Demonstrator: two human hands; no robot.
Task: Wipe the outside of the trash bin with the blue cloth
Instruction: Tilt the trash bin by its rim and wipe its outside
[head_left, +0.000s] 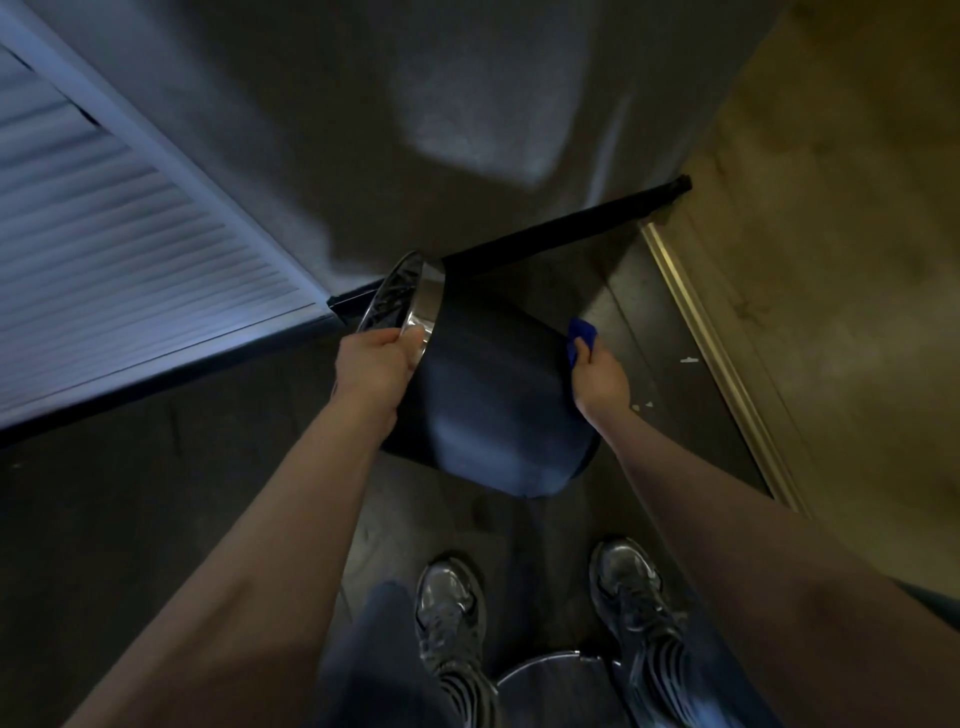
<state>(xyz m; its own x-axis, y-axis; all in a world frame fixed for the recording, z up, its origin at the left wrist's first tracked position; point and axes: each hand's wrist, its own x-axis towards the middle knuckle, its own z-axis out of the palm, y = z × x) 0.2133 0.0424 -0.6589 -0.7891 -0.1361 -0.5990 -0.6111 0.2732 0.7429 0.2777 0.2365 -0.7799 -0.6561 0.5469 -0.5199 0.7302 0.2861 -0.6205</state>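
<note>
I am holding the trash bin (488, 395) tilted above the floor, my left hand (371, 371) gripping its stiff metal rim (421, 306), while my right hand (597, 379) is pinching the soft blue cloth (579, 338) against the probably light, slippery side.

Head-worn view, steeply downward, close above floor (156, 519)
</note>
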